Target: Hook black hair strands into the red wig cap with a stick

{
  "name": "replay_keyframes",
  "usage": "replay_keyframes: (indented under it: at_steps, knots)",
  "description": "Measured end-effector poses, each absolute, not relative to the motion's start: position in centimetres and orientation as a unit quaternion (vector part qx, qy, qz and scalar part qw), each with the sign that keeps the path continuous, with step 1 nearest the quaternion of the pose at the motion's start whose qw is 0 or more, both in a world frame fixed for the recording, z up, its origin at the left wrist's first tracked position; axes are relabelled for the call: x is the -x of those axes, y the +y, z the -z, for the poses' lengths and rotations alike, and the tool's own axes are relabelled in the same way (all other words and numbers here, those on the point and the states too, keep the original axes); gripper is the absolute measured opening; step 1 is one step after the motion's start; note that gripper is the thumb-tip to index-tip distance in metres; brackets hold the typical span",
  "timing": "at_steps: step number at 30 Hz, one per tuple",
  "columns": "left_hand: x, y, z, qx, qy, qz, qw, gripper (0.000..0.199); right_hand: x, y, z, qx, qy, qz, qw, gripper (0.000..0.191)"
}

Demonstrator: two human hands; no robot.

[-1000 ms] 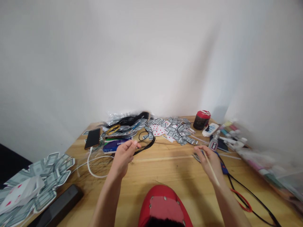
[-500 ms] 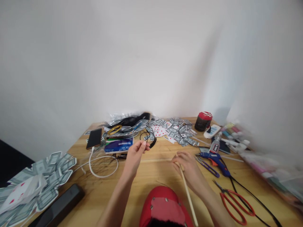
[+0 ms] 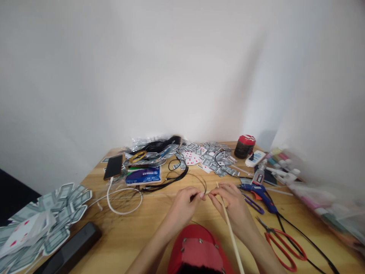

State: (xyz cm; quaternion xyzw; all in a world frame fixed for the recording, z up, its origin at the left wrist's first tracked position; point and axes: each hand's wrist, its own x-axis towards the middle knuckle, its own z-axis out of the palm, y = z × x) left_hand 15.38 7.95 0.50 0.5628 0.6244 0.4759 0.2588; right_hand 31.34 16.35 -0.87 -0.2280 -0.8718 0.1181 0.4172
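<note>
Over the middle of the table, my left hand pinches a thin dark strand, apparently hair, which curves up and back from the fingertips. My right hand is closed around a pale wooden stick that slants down toward the near edge. Its thumb and index tips also meet close to the strand's end, almost touching the left fingertips; whether they grip it I cannot make out. Below both hands sits a red dome-shaped form with a pinkish patch, small metal clips or pins and black hair at its near side.
Red-handled scissors, a blue glue gun and purple snips lie right. Left are a phone with white cable, a blue packet and a black box. Scattered cards and a red-lidded jar stand behind.
My left hand has moved right and nearer, from beside the dark hair bundle to my right fingertips, with a strand now in its pinch. My right hand shifted slightly right, stick still held.
</note>
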Motion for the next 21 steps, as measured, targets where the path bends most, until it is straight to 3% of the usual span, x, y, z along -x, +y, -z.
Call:
replay_keyframes:
  at_steps: [8,13,21]
  knots:
    - [-15.3,7.5,-1.0,-0.587,0.638,-0.437,0.238,0.029,-32.5,16.9,0.1,0.247,-0.851,-0.078,0.456,0.023]
    - [-15.6,7.5,-1.3,-0.602,0.615,-0.439,0.259,0.028,-31.9,15.6,-0.5,0.177,-0.892,-0.112,0.4,0.021]
    - [-14.6,7.0,-1.8,-0.584,0.601,-0.46,0.293,0.029,-31.7,15.7,-0.2,0.189,-0.899,-0.141,0.368,0.02]
